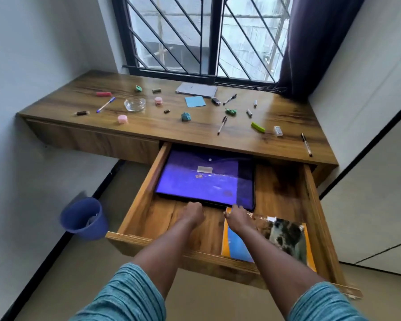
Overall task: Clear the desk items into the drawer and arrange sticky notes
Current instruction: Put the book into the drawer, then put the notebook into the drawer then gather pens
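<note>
The wooden drawer (146, 195) is pulled wide open under the desk (148, 126). Inside lies a blue-purple snap folder (202, 179) and, at the front right, an orange-edged book (285, 237). My left hand (193, 215) and my right hand (237, 218) both rest at the folder's near edge, fingers curled against it; whether they grip it is unclear. On the desk top lie a blue sticky-note pad (195, 101), several pens such as one at the right edge (306, 144), pink erasers (122, 119), a green highlighter (258, 127) and a glass ashtray (134, 104).
A grey notebook (196, 89) lies by the barred window (206, 35). A dark curtain (315, 42) hangs at the right. A blue waste bin (83, 218) stands on the floor left of the drawer. White walls close both sides.
</note>
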